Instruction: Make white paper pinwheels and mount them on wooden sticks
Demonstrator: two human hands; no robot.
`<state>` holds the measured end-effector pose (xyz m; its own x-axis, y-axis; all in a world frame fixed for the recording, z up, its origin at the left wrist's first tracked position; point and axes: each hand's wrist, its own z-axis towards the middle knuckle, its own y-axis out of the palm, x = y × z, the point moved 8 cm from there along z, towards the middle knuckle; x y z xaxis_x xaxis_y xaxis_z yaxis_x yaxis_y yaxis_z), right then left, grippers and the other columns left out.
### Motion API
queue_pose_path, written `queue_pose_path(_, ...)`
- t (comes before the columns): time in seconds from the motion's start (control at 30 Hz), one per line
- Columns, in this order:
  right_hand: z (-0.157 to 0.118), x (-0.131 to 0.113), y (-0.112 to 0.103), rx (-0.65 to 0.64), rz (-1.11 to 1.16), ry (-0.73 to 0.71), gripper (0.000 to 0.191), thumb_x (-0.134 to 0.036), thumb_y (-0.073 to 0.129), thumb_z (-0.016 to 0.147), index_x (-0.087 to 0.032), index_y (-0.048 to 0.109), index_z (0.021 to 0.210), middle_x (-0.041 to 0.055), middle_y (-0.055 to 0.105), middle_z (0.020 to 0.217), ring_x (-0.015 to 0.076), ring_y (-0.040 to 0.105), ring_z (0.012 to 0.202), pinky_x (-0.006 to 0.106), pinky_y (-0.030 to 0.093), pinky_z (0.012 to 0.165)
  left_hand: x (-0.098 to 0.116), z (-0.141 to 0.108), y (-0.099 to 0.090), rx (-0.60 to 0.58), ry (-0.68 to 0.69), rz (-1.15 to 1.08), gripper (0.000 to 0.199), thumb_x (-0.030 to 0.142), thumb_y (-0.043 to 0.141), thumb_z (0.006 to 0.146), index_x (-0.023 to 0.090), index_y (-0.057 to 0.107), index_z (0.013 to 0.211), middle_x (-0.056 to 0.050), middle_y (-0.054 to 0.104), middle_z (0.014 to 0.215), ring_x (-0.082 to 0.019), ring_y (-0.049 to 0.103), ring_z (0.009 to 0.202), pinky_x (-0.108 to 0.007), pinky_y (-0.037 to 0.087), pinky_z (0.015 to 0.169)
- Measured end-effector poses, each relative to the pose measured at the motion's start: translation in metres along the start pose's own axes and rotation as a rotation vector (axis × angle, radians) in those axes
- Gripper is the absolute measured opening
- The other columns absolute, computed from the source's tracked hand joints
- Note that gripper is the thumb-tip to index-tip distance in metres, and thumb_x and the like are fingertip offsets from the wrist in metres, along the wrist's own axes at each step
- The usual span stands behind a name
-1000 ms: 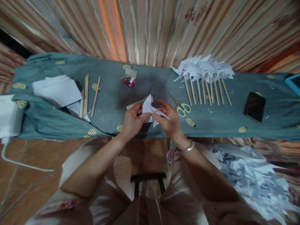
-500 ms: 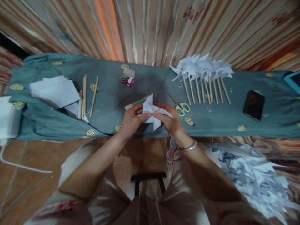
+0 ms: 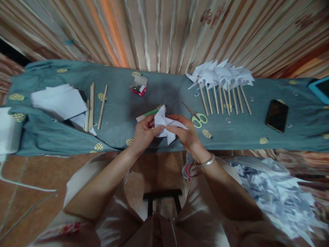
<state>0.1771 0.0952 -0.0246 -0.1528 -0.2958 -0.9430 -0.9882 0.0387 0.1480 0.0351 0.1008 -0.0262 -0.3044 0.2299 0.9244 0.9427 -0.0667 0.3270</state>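
Observation:
A white paper pinwheel [image 3: 161,117] is held between my two hands over the front of the table. My left hand [image 3: 145,133] grips its left side, thumb near the centre. On the other side my right hand [image 3: 187,134] pinches it, thumb also close to the middle where the folded points meet. Fingers under the paper are partly hidden. Just behind my left fingers lies a green and white item [image 3: 147,115], partly covered. Scissors with light green handles [image 3: 199,120] rest to the right of my right hand.
Finished pinwheels on sticks [image 3: 221,75] lie in a row at the back right. A small red box of metal pins [image 3: 138,87] stands open behind my hands. Left are wooden sticks [image 3: 91,106] and paper sheets [image 3: 59,103]. A phone [image 3: 277,115] lies right; paper scraps [image 3: 280,195] fill a bag below.
The pinwheel has tilted a little and shifted slightly left in my hands, with both thumbs still near its centre. The whole view has moved slightly.

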Motion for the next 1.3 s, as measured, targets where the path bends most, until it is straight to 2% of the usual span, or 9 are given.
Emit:
queue_pose_path(0.17, 0.0001, 0.0001, -0.0011, 0.002, -0.008, -0.001, 0.046, -0.032, 0.081, 0.053, -0.019, 0.066, 0.095, -0.0003, 0.072, 0.078, 0.019, 0.067, 0.075, 0.033, 0.054, 0.072, 0.0006, -0.0015, 0.0016, -0.008, -0.012, -0.012, 0.045, 0.022, 0.085, 0.057, 0.013, 0.069, 0.099, -0.001, 0.076, 0.082, -0.012, 0.066, 0.067, -0.024, 0.054, 0.067)
queue_pose_path(0.33, -0.0002, -0.0008, 0.0001, -0.024, -0.049, -0.024, 0.046, -0.035, 0.079, 0.056, -0.018, 0.065, 0.096, -0.0001, 0.071, 0.077, 0.0202, 0.067, 0.076, 0.033, 0.054, 0.07, 0.0004, -0.0013, 0.0016, -0.005, -0.013, -0.005, 0.047, 0.021, 0.085, 0.057, 0.013, 0.069, 0.1, -0.002, 0.076, 0.084, -0.013, 0.066, 0.068, -0.025, 0.054, 0.068)
queue_pose_path(0.6, -0.0011, -0.0025, -0.0007, -0.002, -0.027, -0.018, 0.044, -0.032, 0.08, 0.054, -0.019, 0.065, 0.093, -0.0015, 0.071, 0.073, 0.0172, 0.065, 0.069, 0.03, 0.053, 0.064, -0.0002, -0.0002, 0.0004, 0.007, -0.021, 0.003, 0.049, 0.021, 0.085, 0.056, 0.013, 0.069, 0.102, -0.002, 0.076, 0.085, -0.013, 0.066, 0.068, -0.025, 0.054, 0.067)
queue_pose_path(0.9, 0.0008, -0.0022, -0.0026, 0.007, -0.065, -0.074, 0.046, -0.033, 0.082, 0.056, -0.02, 0.066, 0.097, 0.0001, 0.072, 0.079, 0.0174, 0.066, 0.071, 0.032, 0.053, 0.067, -0.0014, 0.0017, -0.0035, 0.02, -0.015, 0.025, 0.05, 0.021, 0.085, 0.055, 0.013, 0.07, 0.102, -0.001, 0.075, 0.08, -0.013, 0.065, 0.066, -0.025, 0.054, 0.066)
queue_pose_path(1.3, 0.002, -0.002, -0.0042, 0.009, -0.088, -0.079, 0.045, -0.036, 0.081, 0.057, -0.018, 0.066, 0.096, -0.0001, 0.071, 0.077, 0.017, 0.064, 0.07, 0.032, 0.052, 0.068, -0.001, 0.0036, -0.0022, 0.014, 0.02, 0.039, 0.052, 0.025, 0.088, 0.055, 0.015, 0.07, 0.103, -0.002, 0.075, 0.086, -0.016, 0.067, 0.072, -0.027, 0.055, 0.069)
